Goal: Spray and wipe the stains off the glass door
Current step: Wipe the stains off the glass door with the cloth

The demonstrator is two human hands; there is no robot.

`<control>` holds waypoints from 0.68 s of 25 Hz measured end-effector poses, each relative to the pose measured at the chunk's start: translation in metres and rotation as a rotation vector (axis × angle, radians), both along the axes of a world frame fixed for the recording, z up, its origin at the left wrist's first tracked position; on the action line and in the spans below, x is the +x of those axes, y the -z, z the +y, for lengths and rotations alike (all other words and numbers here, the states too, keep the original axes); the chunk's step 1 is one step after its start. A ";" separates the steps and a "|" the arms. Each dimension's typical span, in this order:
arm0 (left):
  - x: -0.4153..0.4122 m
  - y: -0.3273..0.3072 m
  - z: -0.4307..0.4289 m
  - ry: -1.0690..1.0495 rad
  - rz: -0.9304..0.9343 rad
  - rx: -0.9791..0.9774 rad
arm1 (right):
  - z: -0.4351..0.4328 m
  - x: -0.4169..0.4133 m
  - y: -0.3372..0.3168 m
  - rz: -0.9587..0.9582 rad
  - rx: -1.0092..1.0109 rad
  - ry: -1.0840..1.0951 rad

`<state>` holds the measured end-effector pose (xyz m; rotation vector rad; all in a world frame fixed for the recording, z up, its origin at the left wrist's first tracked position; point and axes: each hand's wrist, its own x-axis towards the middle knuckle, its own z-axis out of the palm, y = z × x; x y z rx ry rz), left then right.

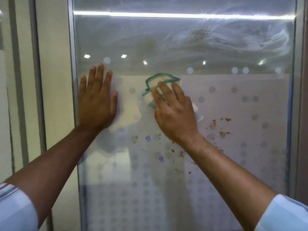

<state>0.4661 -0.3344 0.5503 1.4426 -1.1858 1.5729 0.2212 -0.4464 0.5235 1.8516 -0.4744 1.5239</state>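
Note:
The glass door (233, 100) fills the view, frosted with dots on its lower part. Brown stain specks (221, 130) sit to the right of and below my right hand, and more specks (141, 144) lie lower at the centre. Wet swirled smears (225, 37) cover the upper right glass. My right hand (175, 114) presses a white cloth with a green hem (156, 85) flat against the glass at mid height. My left hand (96, 100) lies flat on the glass near the door's left edge, fingers spread, holding nothing. No spray bottle is in view.
A metal frame (73, 97) borders the door on the left, with a cream wall panel (55, 80) beyond it. Another frame strip (298, 97) runs down the right edge. A bright light strip (166, 15) reflects across the top.

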 end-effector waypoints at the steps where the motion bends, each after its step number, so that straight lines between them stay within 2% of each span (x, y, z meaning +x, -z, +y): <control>1: 0.000 0.000 0.001 0.000 0.004 0.002 | -0.002 -0.004 -0.004 0.014 -0.009 -0.008; 5: -0.001 0.001 0.003 -0.001 0.008 -0.003 | -0.013 -0.015 -0.045 -0.206 0.183 0.008; 7: -0.001 0.000 0.002 -0.005 0.005 -0.002 | -0.007 0.000 -0.048 -0.219 0.180 0.003; 10: 0.000 0.000 0.003 -0.003 0.012 0.001 | 0.007 0.024 -0.009 -0.012 -0.002 -0.080; 14: 0.001 -0.001 0.006 0.047 0.025 0.018 | 0.017 0.030 0.081 0.293 -0.207 -0.137; 16: -0.001 -0.001 0.008 0.022 0.031 0.020 | 0.012 0.022 0.081 0.364 -0.265 -0.124; 17: -0.002 -0.001 0.009 0.008 0.033 0.026 | 0.008 0.019 0.068 0.338 -0.270 -0.119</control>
